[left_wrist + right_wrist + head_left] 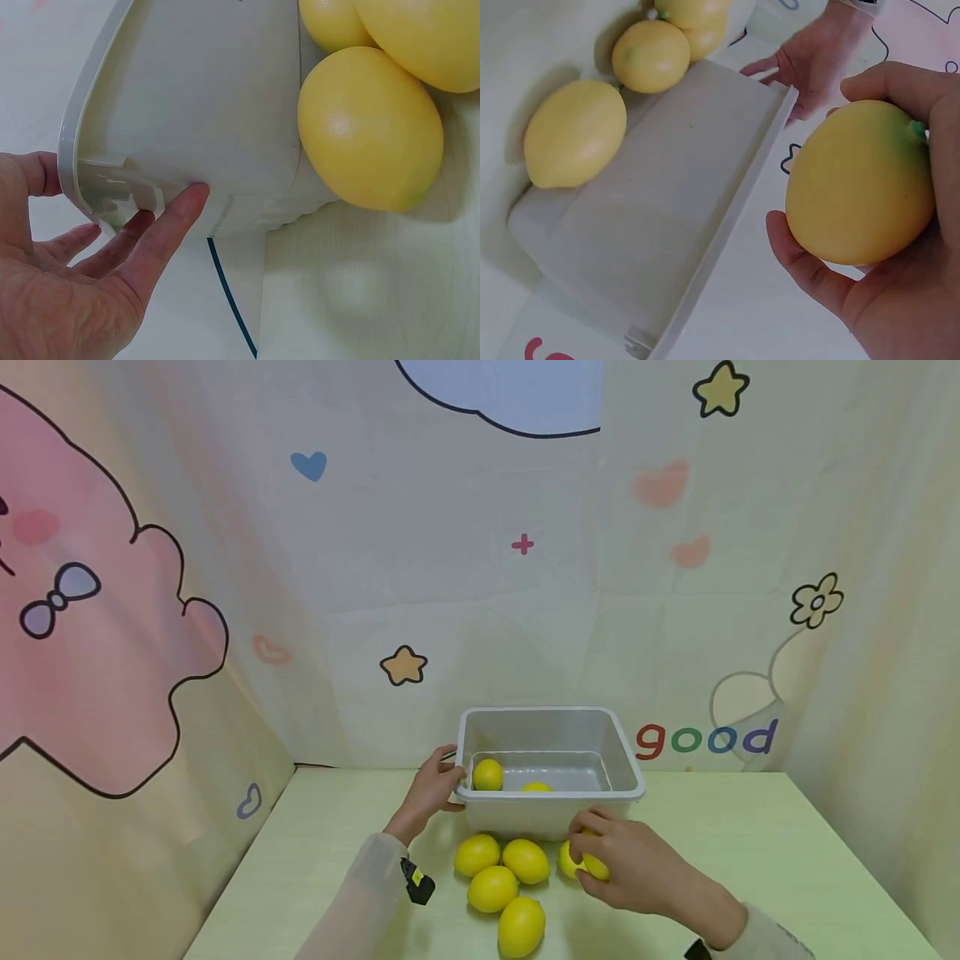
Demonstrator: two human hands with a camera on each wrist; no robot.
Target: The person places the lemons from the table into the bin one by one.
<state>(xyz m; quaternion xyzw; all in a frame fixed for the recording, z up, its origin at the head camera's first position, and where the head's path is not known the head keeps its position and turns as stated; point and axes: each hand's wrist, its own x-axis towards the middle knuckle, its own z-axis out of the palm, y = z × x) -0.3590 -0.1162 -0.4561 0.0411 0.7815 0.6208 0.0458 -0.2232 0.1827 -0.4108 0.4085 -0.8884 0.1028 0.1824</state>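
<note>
A light grey plastic bin point(555, 814) stands at the back of the table, with two lemons visible inside it, one at its left end point(488, 774). My left hand point(433, 789) holds the bin's left end; in the left wrist view, the thumb is at the rim point(69, 142) and fingers reach under the end wall. My right hand point(637, 864) grips a lemon point(861, 184) with a green stem end, raised in front of the bin's right half. Another lemon point(567, 860) lies right beside the held one in the head view, on the table close to the bin.
Several lemons point(492, 889) lie grouped on the pale table point(322, 868) before the bin's left half, the nearest one point(521, 927) toward the front. A printed curtain point(480, 610) hangs behind the bin and along both sides.
</note>
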